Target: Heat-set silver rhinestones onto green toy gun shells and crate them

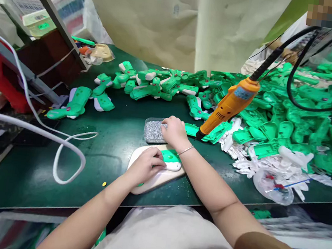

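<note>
My left hand (147, 164) is closed over a green and white plastic toy (170, 156), its fingers bent and the thumb near the white edge. The toy lies on a cream board (154, 185) with rounded corners, and the hand hides its middle. Just beyond the board is a clear shallow tray (145, 137) of tiny silvery metal pieces that look like screws. My right hand (175, 130) reaches into the tray's right side with curled fingertips; what they pinch, if anything, is hidden. An orange electric screwdriver (230, 106) hangs tip down, right of my right hand.
Green toys with white parts (159, 83) lie along the back of the dark green table (101, 185). Heaped at right are green shells (312, 118) and white pieces (246, 160), beside a clear plastic bowl (273, 190). A white cable (72, 145) loops at left. Another person's arm (286, 52) shows at back right.
</note>
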Demonstrator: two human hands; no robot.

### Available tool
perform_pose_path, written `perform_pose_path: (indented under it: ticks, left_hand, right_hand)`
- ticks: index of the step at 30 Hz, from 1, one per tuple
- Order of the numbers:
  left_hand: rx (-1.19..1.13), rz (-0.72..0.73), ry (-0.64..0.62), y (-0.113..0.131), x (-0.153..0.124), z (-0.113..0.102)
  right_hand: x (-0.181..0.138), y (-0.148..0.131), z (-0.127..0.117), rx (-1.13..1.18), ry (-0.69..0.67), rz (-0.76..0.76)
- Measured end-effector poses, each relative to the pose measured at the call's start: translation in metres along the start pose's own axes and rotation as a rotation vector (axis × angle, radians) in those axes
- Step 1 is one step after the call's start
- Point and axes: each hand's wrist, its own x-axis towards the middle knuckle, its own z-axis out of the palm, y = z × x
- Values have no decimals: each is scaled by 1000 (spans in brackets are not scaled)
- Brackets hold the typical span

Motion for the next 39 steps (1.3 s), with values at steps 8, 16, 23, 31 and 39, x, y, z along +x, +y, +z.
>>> perform_pose_path:
  ticks: [8, 16, 23, 31, 39]
  left_hand:
    - [-50, -316, -302, 6, 22, -20]
    - [273, -357, -206, -27, 89, -39]
    - [422, -311, -183, -53, 115, -33]
    - [356, -310, -57, -60, 104, -37]
    - [188, -307, 120, -40, 60, -52]
  right_hand:
    - [16, 8, 6, -273, -214, 11]
    - [10, 21, 0, -162, -76, -34]
    - [-29, 10, 1, 169, -136, -426]
    - [-51, -20, 16, -41, -299, -732]
    - [-75, 6, -10, 133, 114, -929]
